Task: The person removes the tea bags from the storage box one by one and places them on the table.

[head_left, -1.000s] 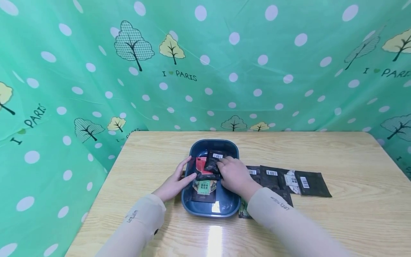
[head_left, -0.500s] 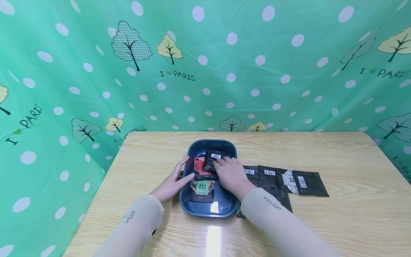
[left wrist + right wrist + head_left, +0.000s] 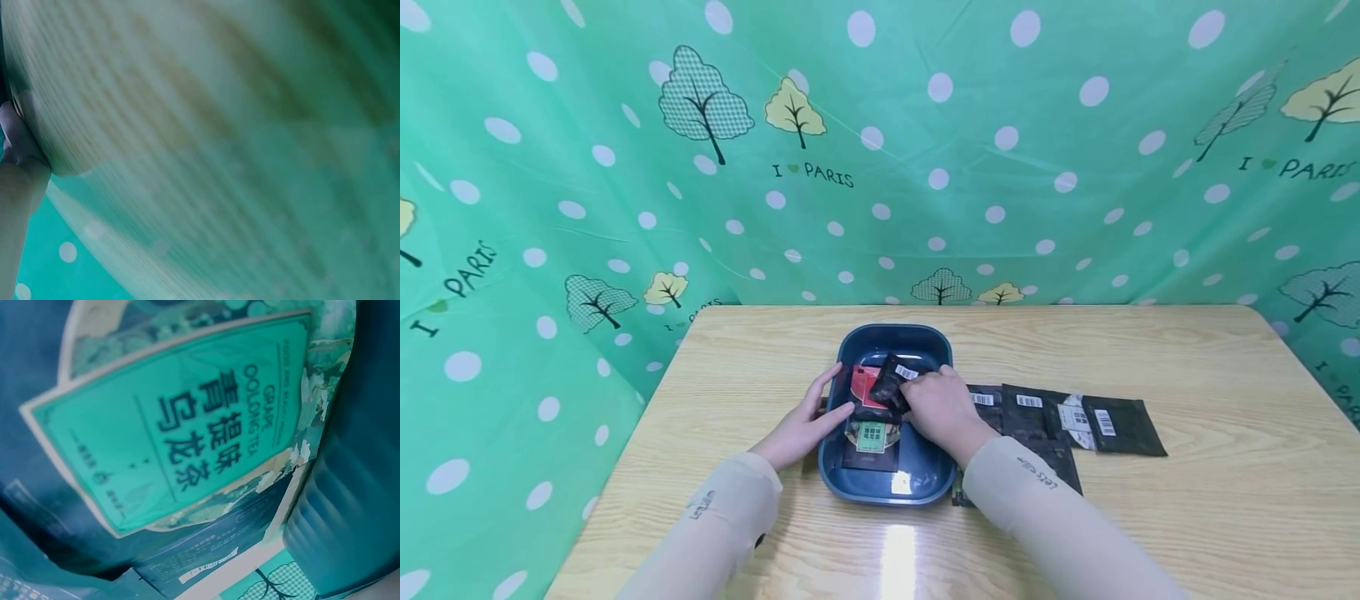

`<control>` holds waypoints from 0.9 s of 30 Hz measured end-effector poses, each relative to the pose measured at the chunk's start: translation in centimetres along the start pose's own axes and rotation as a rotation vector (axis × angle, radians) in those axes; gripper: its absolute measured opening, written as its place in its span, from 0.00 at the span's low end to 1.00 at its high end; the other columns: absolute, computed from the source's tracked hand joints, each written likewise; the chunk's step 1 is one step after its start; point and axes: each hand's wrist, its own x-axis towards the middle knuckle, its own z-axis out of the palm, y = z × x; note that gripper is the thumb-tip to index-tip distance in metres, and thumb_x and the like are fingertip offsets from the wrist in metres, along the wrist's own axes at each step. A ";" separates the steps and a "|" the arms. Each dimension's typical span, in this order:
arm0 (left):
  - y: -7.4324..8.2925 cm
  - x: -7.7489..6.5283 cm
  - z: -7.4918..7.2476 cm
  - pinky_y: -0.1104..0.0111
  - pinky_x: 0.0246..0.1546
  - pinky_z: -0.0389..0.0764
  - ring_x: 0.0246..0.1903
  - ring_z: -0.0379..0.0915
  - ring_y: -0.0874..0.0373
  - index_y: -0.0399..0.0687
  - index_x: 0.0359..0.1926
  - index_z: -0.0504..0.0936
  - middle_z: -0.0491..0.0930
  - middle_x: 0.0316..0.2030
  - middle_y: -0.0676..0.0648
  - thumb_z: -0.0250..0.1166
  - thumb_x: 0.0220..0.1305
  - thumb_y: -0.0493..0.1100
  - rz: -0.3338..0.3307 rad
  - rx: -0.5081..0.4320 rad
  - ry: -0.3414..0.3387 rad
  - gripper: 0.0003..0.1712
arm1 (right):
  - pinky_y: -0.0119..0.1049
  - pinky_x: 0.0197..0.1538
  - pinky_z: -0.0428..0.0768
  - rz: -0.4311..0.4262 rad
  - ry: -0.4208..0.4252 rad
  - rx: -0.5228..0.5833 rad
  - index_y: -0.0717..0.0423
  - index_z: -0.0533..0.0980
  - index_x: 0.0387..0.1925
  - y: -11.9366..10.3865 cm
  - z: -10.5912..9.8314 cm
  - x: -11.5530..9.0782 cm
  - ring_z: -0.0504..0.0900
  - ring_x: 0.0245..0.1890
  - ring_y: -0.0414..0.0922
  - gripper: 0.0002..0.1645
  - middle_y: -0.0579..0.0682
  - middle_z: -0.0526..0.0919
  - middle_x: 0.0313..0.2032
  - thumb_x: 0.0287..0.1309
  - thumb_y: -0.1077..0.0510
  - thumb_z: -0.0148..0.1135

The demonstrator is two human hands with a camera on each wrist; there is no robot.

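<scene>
A dark blue plastic basin (image 3: 925, 483) stands on the table and holds several dark tea sachets. My right hand (image 3: 942, 408) reaches into it, fingers bent, pinching a black sachet (image 3: 889, 377) with a white barcode. That sachet is tilted over a red-labelled sachet (image 3: 863, 382). Nearer the front of the basin lies a green-labelled sachet (image 3: 871, 437). My left hand (image 3: 797, 429) rests on the basin's left rim, its index finger and thumb straight and spread; its other fingers are hidden. The right wrist view is filled by a sachet marked grape oolong tea (image 3: 181, 425).
Right of the basin, several black sachets (image 3: 1028, 417) lie partly overlapping on the wooden table (image 3: 1240, 500); my right forearm covers some. A green polka-dot curtain (image 3: 910, 150) hangs behind and at the left. The left wrist view is mostly blurred table and curtain.
My right fingers have bent more, and the black sachet has turned and tipped slightly under them. The left hand stays on the rim. The whole head view has shifted a little.
</scene>
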 end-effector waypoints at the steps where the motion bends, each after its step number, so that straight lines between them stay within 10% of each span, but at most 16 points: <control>1: 0.0 0.0 0.0 0.39 0.70 0.57 0.71 0.60 0.40 0.85 0.74 0.44 0.62 0.72 0.39 0.55 0.69 0.66 0.000 0.000 0.000 0.40 | 0.37 0.34 0.64 -0.001 -0.004 0.000 0.49 0.85 0.39 0.0 0.0 0.0 0.84 0.35 0.44 0.16 0.45 0.89 0.37 0.54 0.44 0.73; 27: 0.0 0.0 0.0 0.37 0.69 0.58 0.71 0.59 0.38 0.85 0.74 0.44 0.61 0.73 0.39 0.55 0.69 0.67 -0.011 -0.001 0.000 0.40 | 0.36 0.34 0.74 0.083 0.127 0.154 0.54 0.81 0.34 0.0 0.0 -0.5 0.76 0.24 0.44 0.06 0.48 0.86 0.26 0.60 0.55 0.65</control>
